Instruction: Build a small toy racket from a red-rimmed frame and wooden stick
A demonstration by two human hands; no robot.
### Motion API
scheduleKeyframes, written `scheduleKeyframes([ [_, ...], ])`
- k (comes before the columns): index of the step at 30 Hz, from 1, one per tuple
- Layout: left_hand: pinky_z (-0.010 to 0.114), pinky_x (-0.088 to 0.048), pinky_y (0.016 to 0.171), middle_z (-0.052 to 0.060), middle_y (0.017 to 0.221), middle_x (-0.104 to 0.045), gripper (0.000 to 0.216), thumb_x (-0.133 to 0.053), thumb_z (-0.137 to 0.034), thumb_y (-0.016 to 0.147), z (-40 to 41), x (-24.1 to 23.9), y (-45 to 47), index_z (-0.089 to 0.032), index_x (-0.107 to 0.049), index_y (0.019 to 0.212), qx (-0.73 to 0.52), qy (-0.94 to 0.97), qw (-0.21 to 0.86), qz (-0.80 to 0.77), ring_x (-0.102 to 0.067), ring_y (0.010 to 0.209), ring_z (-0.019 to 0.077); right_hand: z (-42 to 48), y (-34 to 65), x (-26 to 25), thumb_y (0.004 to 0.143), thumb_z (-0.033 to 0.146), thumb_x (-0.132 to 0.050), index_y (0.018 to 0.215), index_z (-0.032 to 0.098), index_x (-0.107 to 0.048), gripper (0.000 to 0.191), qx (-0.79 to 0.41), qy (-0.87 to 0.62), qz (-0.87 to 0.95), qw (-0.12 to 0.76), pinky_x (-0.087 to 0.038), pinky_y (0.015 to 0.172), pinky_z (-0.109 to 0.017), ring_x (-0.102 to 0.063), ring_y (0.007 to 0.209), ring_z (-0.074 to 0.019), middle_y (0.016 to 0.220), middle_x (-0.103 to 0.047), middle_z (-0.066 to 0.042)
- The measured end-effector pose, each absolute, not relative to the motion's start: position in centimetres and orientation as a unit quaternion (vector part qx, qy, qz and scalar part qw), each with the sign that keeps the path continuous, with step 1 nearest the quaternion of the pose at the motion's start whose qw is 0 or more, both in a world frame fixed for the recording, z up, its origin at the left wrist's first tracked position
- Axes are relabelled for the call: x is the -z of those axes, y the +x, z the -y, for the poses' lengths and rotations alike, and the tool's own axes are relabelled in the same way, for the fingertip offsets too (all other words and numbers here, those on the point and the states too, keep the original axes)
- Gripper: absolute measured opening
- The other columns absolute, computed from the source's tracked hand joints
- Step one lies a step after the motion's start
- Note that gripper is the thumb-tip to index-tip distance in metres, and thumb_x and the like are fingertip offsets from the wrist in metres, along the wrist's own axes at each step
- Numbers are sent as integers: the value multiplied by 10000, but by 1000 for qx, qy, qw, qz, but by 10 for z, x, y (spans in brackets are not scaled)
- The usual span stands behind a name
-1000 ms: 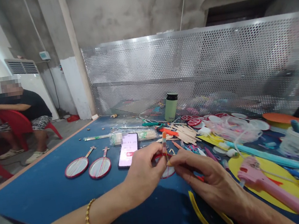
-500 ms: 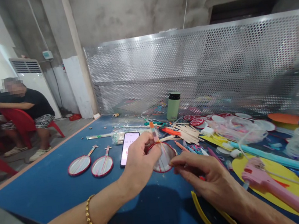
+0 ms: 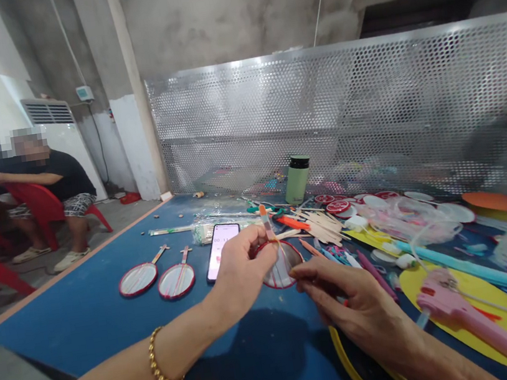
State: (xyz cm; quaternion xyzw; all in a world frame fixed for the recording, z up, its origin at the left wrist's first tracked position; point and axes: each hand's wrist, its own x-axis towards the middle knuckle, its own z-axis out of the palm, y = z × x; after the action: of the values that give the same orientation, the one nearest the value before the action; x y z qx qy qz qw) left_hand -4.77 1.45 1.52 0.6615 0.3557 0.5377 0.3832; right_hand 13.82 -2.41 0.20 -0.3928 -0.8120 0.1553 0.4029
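My left hand (image 3: 245,263) pinches a miniature banjo (image 3: 280,274), a round white disc with a red rim, thin strings and a stick neck with an orange tip. Its fingers cover the joint between neck and disc. At the disc's right edge, my right hand (image 3: 352,289) has thumb and forefinger pressed together. Whatever lies between those fingertips is too small to make out. Two similar miniature banjos, one at the left (image 3: 138,280) and one nearer (image 3: 176,281), lie flat on the blue table (image 3: 99,337).
A phone (image 3: 218,255) lies behind my left hand. Wooden sticks (image 3: 322,227), a green bottle (image 3: 298,179) and red lids (image 3: 338,206) fill the back right. A pink glue gun (image 3: 468,311) rests on a yellow sheet (image 3: 417,280). A person (image 3: 57,173) sits at far left.
The view has shifted slightly, so everything appears a little further right. Both hands keep nearly the same pose at the miniature banjo.
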Motion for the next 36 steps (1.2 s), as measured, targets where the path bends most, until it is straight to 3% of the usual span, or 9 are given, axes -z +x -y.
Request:
scheduleKeyframes([
  [7,227,-364,561,-12,693,-563,147,-565,-280,833,-17,-15,-48,-154,-631,795,-536,649,383,-380,-459,615,114,24,136,4,968,229,-494,1136,168,-687,263,-163,-391,811,404,-480,420,-215,-560,437,-77,911,-733,-56],
  [11,234,-358,566,-8,685,-566,145,-553,-257,822,-15,-14,-47,-155,-640,769,-525,657,366,-399,-457,620,118,28,134,5,975,282,-489,1194,154,-642,296,-148,-422,807,385,-465,394,-227,-585,442,-104,825,-739,-48],
  [16,237,-315,552,-32,630,-490,142,-533,-212,798,-14,-14,-47,-160,-590,679,-523,666,336,-412,-400,600,109,32,131,0,955,275,-492,1095,202,-622,205,-124,-428,810,381,-533,528,-261,-639,545,-133,826,-748,-28],
  [21,240,-286,534,-43,615,-465,125,-538,-213,794,-15,-15,-48,-158,-601,701,-528,661,321,-425,-368,586,106,34,128,4,952,302,-476,1064,205,-683,255,-208,-423,804,363,-495,436,-241,-579,423,-95,858,-745,-37],
  [26,241,-273,538,-43,604,-453,136,-547,-217,793,-17,-15,-49,-152,-607,689,-530,659,314,-432,-358,586,105,36,127,9,944,416,-480,1215,170,-690,421,-309,-458,766,329,-500,465,-246,-615,439,-138,583,-645,1],
  [36,231,-288,544,-48,617,-454,124,-545,-215,809,-21,-11,-49,-152,-583,710,-542,655,326,-413,-366,582,98,37,124,9,879,516,-504,1329,163,-667,595,-351,-519,725,287,-452,491,-273,-609,470,-174,495,-613,2],
])
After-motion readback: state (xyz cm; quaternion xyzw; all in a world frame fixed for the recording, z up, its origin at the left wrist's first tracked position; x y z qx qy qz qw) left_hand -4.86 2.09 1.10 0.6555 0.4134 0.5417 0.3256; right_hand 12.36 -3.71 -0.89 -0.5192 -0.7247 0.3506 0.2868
